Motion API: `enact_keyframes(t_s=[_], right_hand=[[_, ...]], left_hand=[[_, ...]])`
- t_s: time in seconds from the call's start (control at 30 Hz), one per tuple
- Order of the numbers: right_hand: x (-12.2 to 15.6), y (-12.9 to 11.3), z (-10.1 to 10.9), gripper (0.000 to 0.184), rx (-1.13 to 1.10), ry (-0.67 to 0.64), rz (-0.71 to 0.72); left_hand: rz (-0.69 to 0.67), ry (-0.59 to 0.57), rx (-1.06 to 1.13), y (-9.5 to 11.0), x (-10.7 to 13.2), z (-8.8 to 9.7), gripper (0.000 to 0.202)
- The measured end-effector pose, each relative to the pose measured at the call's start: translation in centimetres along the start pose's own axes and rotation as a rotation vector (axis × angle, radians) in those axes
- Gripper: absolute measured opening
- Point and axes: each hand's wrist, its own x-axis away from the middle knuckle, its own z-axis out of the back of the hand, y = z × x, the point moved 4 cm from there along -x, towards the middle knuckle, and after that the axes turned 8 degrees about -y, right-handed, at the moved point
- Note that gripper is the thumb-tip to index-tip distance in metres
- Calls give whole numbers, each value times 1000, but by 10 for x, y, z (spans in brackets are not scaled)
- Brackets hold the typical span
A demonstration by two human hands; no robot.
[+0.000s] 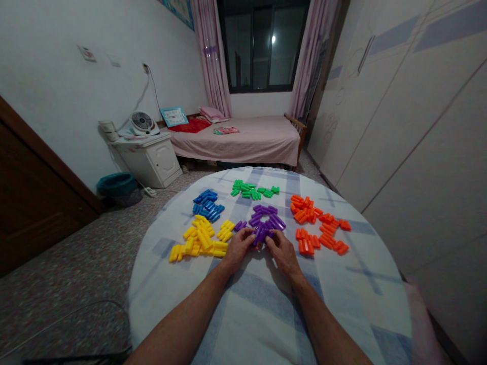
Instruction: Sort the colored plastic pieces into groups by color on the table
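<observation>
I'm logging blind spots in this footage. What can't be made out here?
All in the head view:
Nearest purple plastic pieces: partly covered by the fingers of the left hand and right hand.
Blue-framed clock: too small to read the time reliably.
Wall poster: cut off by the top edge.
Left forearm: cut off by the bottom edge.

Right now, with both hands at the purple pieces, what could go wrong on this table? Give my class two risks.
1. The left hand and right hand are at the near side of the purple pieces, which form a rough ring, so a nudge might spoil its shape.
2. The yellow pieces lie heaped close beside the left hand; a sideways move could knock some loose.
</observation>
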Motion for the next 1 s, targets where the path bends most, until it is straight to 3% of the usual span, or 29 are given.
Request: enact_keyframes(t_s=[1.0], right_hand=[[0,-2,-1,33,43,-35,13]], left_hand=[[11,7,-15,4,2,-2,31]])
